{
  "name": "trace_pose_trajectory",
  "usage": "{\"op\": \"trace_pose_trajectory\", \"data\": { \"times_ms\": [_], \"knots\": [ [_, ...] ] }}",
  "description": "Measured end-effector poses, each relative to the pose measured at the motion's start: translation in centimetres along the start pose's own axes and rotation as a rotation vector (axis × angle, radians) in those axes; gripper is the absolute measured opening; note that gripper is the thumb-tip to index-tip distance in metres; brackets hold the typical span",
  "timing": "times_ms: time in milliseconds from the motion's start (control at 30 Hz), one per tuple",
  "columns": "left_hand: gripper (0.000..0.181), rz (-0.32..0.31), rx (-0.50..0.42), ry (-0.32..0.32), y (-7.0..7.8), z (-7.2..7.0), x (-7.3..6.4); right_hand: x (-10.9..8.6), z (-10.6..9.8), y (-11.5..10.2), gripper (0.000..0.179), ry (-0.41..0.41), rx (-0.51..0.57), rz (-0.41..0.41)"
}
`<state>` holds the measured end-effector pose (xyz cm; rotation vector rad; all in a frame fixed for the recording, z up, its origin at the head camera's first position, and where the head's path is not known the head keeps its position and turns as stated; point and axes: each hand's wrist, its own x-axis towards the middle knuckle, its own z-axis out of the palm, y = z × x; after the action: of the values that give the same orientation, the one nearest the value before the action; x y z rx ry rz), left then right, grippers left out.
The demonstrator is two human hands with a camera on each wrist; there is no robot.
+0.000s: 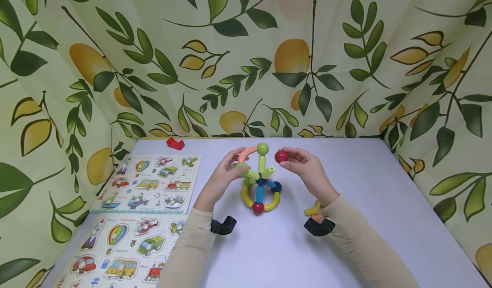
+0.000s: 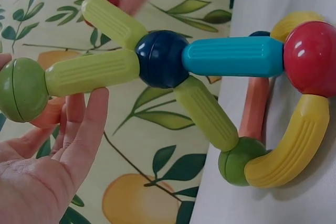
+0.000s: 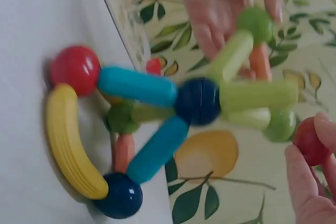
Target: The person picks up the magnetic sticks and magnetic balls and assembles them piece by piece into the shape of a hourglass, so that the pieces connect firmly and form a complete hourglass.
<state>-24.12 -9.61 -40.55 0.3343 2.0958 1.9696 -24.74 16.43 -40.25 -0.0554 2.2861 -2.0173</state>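
Note:
A building model of magnetic rods and balls stands on the table, with a dark blue ball at its hub. Light green rods and blue rods branch from it, above a base ring with yellow curved rods. My left hand holds the model's upper left, its thumb and fingers about a green ball and near an orange curved rod. Just right of the top green ball, my right hand pinches a loose red ball, apart from the model.
Two picture puzzle boards lie at the left of the table. A red piece sits near the back edge. Beside the right wrist lies a yellow curved rod, partly hidden by the arm. A leaf-patterned curtain surrounds the table.

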Motion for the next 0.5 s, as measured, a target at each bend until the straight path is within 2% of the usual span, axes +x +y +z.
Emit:
{"op": "trace_pose_trajectory", "data": {
  "times_ms": [100,200,333,500],
  "knots": [
    [0.062,0.017,0.003,0.006,0.1,-0.4,0.1,-1.5,1.0,-0.5,0.051,0.029,0.038,-0.077],
    [0.063,0.018,0.007,0.016,0.1,-0.6,0.0,-2.1,2.1,-0.9,0.049,0.051,0.065,-0.135],
    [0.064,0.012,0.001,0.011,0.0,-0.5,-0.1,-2.4,3.3,-0.8,0.047,0.060,0.040,-0.145],
    [0.064,0.015,0.002,-0.007,0.1,0.2,-0.1,-3.0,3.4,-0.4,0.047,0.061,0.026,-0.153]
  ]
}}
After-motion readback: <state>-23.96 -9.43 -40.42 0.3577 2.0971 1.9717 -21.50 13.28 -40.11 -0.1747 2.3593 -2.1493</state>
